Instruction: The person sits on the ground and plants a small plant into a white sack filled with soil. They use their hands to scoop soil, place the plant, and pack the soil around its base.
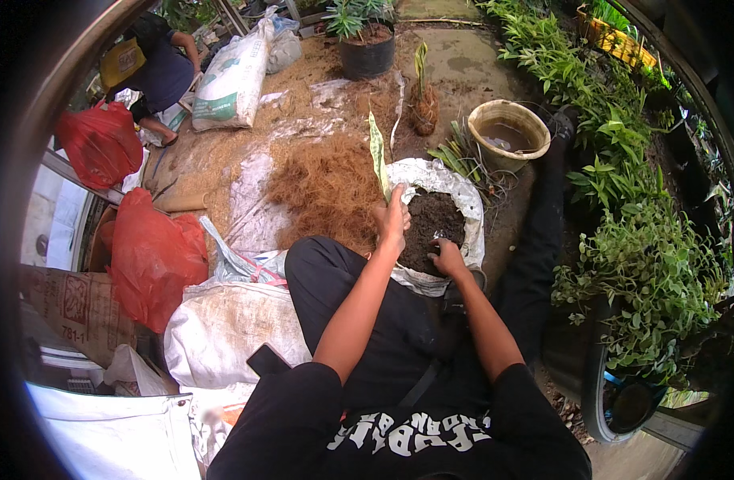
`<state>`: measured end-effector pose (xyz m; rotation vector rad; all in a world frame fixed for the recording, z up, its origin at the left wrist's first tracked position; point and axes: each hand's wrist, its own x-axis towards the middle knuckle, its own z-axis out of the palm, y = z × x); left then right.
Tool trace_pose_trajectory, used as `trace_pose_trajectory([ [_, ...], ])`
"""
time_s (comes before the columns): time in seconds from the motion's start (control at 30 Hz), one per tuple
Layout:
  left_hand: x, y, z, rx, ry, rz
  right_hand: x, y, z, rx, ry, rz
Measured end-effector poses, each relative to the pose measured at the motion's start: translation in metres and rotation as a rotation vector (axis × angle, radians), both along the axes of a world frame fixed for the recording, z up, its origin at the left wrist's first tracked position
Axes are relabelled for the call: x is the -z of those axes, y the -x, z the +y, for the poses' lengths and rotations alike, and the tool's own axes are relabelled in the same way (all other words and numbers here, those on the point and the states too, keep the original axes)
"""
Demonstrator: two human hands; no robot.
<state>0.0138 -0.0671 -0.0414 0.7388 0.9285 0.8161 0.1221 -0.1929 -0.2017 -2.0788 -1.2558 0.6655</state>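
Note:
My left hand [393, 219] grips the base of an upright snake plant leaf [377, 150], green with pale yellow edges. Just right of it stands a white woven sack [472, 210] with its rim rolled down, filled with dark soil [430, 222]. My right hand [448, 258] is over the soil, its fingertips at the surface near a small whitish speck. Whether those fingers pinch anything is too small to tell. A heap of brown coconut fibre [325, 186] lies left of the sack.
Behind the sack are a bucket of murky water [538, 147], cut leaves [457, 159] and a fibre-wrapped snake plant [425, 111]. A black-potted plant [367, 57] stands farther back. Red plastic bags [154, 258] and a phone [268, 361] lie left. Another person [163, 78] bends at upper left.

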Motion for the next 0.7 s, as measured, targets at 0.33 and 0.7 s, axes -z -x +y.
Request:
trace_pose_trajectory([
  [0.33,-0.017,0.010,0.021,-0.079,-0.026,-0.018,0.001,0.021,-0.009,0.006,-0.139,-0.150],
  [0.7,-0.052,0.026,0.028,-0.173,-0.116,-0.071,-0.004,0.007,0.018,0.254,-0.289,0.145],
])
